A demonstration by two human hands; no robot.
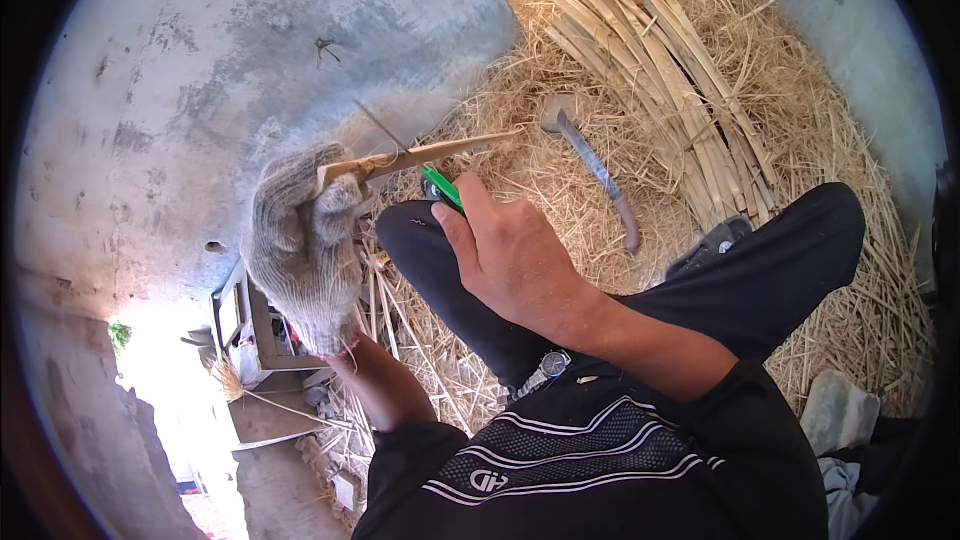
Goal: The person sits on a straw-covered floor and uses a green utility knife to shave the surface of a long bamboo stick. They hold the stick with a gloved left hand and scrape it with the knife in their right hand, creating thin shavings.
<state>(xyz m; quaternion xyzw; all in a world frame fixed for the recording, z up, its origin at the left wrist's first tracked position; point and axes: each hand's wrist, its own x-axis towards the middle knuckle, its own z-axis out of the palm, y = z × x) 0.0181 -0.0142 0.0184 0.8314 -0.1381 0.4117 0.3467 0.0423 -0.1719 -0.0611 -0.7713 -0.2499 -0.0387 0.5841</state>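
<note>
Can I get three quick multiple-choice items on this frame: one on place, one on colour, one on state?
1. Where does the hammer lie?
A. on the straw between the cane bundle and the person's leg
B. on the concrete wall
C. in the right hand

2. What colour is the handle of the tool in the right hand?
A. red
B. green
C. yellow

3. How is the left hand?
A. bare and open
B. gloved, gripping a split strip
C. gloved, resting on the knee

Key: 1 A, it rests free on straw; 2 B, green shows above the fingers; 3 B, the knit glove closes around the strip's end.
</note>
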